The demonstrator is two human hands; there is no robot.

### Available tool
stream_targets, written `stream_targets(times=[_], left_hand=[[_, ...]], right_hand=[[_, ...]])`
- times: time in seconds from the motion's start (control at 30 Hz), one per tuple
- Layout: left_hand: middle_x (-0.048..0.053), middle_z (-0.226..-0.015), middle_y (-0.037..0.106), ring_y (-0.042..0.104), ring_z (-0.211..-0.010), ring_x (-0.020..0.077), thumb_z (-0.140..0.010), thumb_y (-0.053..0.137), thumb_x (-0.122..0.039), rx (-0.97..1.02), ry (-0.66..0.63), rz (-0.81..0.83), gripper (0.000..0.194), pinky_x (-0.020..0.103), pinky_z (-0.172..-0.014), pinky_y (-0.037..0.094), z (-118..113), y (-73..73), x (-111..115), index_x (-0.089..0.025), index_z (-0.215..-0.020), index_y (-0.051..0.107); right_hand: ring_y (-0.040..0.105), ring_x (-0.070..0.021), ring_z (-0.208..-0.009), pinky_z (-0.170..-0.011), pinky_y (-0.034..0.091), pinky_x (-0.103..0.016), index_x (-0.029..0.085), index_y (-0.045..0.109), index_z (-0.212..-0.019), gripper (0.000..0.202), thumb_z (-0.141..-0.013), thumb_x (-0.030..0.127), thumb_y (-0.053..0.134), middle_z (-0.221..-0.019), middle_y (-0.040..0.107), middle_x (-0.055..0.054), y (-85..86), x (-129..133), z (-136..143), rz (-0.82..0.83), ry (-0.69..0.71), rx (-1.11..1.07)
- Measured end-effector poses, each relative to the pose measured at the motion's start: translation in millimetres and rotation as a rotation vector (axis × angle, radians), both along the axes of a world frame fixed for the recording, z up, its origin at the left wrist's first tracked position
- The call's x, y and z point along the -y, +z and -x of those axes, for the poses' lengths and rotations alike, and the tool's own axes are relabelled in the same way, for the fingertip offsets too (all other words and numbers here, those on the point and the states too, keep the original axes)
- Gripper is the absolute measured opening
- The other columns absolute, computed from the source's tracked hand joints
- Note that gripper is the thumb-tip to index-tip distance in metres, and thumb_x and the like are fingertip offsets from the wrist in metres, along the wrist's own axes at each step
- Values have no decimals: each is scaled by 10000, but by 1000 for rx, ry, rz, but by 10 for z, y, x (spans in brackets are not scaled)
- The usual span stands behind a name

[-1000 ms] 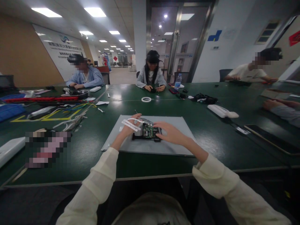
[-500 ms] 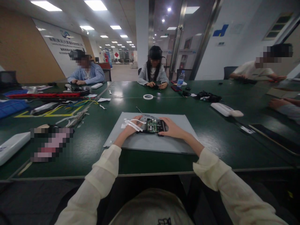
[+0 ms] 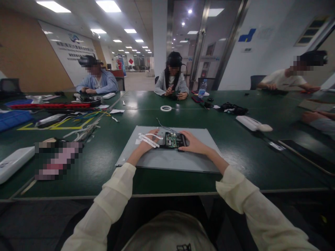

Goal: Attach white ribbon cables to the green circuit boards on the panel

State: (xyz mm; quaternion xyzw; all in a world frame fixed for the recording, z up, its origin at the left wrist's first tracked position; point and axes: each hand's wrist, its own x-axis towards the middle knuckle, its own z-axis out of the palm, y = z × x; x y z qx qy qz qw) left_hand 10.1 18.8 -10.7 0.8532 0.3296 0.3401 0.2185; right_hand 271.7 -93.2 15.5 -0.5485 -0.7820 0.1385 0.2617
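Both the left hand [image 3: 145, 147] and the right hand [image 3: 195, 143] grasp 1 black device [image 3: 172, 140] at opposite ends, over a grey sheet [image 3: 167, 161].

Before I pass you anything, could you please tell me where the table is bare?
Bare tabletop lies between the gray panel and the white device at right, and between panel and tangled cables at left. Crowded: around the cables and mid-panel, where the left hand and right hand flank the opened device.

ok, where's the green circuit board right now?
Head view, near the centre: the green circuit board sits in the black case, over the grey panel and just right of the white strips.
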Motion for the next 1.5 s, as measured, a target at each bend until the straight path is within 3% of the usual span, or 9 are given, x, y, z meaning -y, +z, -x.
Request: stream_targets(times=[0.17, 0.47, 0.63, 0.8, 0.93, 1.1, 1.27, 1.37, 1.5], left_hand=[[118, -1160, 569, 562, -1042, 198, -827, 503, -266, 74, -67, -1, 398, 365, -901, 466, 13, 101, 62, -140, -1204, 470], [52, -961, 625, 598, -865, 152, -829, 477, -243, 23, -104, 52, 380, 285, -813, 475, -19, 288, 218, -164, -1200, 500], [66, -955, 635, 601, -841, 163, -827, 476, -245, -4, -155, 125, 377, 285, -767, 485, -51, 274, 251, -154, -1192, 512], [64, -989, 627, 595, -877, 167, -812, 496, -238, -55, -172, 40, 370, 293, -812, 472, -53, 228, 248, -174, -1175, 523], [56, -975, 617, 587, -888, 176, -823, 503, -286, -117, -156, -17, 357, 310, -828, 469, -46, 220, 238, -186, -1165, 521], [87, -1164, 543, 522, -1072, 204, -788, 567, -318, -129, -182, -142, 403, 345, -956, 412, -73, 244, 264, -189, -1168, 522], [59, -1294, 488, 445, -1203, 201, -791, 566, -326, -141, -252, -115, 455, 356, -1058, 324, -82, 264, 304, -224, -1227, 481], [59, -1275, 508, 458, -1191, 208, -786, 575, -324, -145, -279, -72, 467, 364, -1046, 339, -85, 299, 344, -229, -1234, 480], [80, -1241, 511, 474, -1161, 223, -763, 606, -358, -157, -295, -76, 473, 370, -1026, 360, -110, 362, 411, -210, -1204, 515]], right_hand=[[336, -267, -1244, -1024, 294, -408, 207, 265, -1386, 902, -656, 582, 637, -1368, 322, -133, 60, 6, 29, 26, -60, 12], [368, -342, -1170, -934, 341, -438, 158, 356, -1341, 786, -738, 642, 495, -1269, 373, -182, 29, 187, 173, -23, -470, 249], [452, -316, -1050, -856, 393, -412, 150, 414, -1297, 689, -800, 626, 405, -1154, 453, -178, 105, 480, 376, -15, -446, 415], [476, -301, -1011, -822, 412, -387, 148, 523, -1172, 547, -800, 547, 483, -1091, 493, -168, 197, 769, 682, -19, -366, 534], [535, -247, -918, -763, 440, -347, 176, 536, -1149, 418, -848, 455, 462, -1042, 542, -126, 339, 798, 796, -12, -262, 511], [509, -239, -1031, -880, 408, -365, 171, 553, -1139, 374, -884, 404, 410, -1105, 553, -124, 401, 462, 436, -115, -295, 414], [360, -343, -1212, -950, 341, -491, 184, 514, -1230, 516, -829, 505, 461, -1284, 450, -156, 78, 266, -64, -83, -448, 409], [386, -325, -1195, -952, 344, -477, 191, 505, -1240, 496, -840, 478, 441, -1264, 470, -148, -101, 264, -248, -55, -445, 360], [435, -284, -1147, -975, 336, -425, 157, 542, -1176, 416, -849, 393, 439, -1204, 505, -149, -178, 209, -368, -89, -444, 316]])
